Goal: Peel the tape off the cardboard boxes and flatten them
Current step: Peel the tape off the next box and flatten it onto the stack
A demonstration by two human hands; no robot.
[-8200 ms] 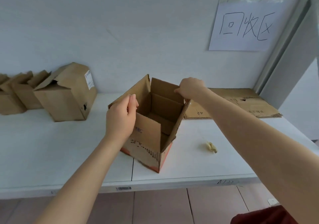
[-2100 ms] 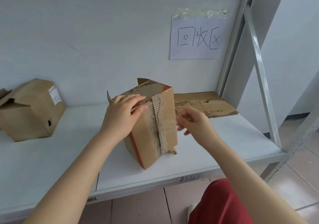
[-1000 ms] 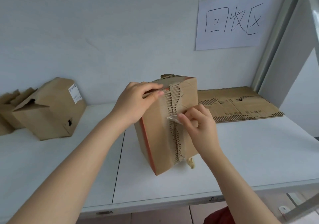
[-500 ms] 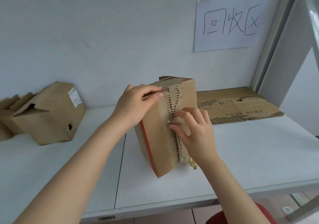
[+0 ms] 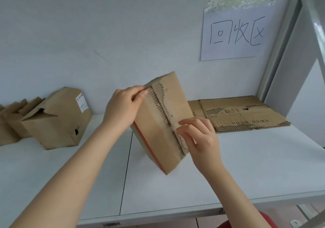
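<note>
We tilt the brown corrugated cardboard box (image 5: 158, 122) on the white counter (image 5: 228, 171). Left hand (image 5: 123, 108) grip clamps its upper edge; right hand (image 5: 198, 136) grip pinches the torn centre seam below.

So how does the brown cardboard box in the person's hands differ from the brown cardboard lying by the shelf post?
The brown cardboard box in the hands is still box-shaped and tilted on one edge; the brown cardboard by the post lies flat. The left hand and right hand hold the box; nothing touches the flat piece. Both show torn, ridged strips.
</note>
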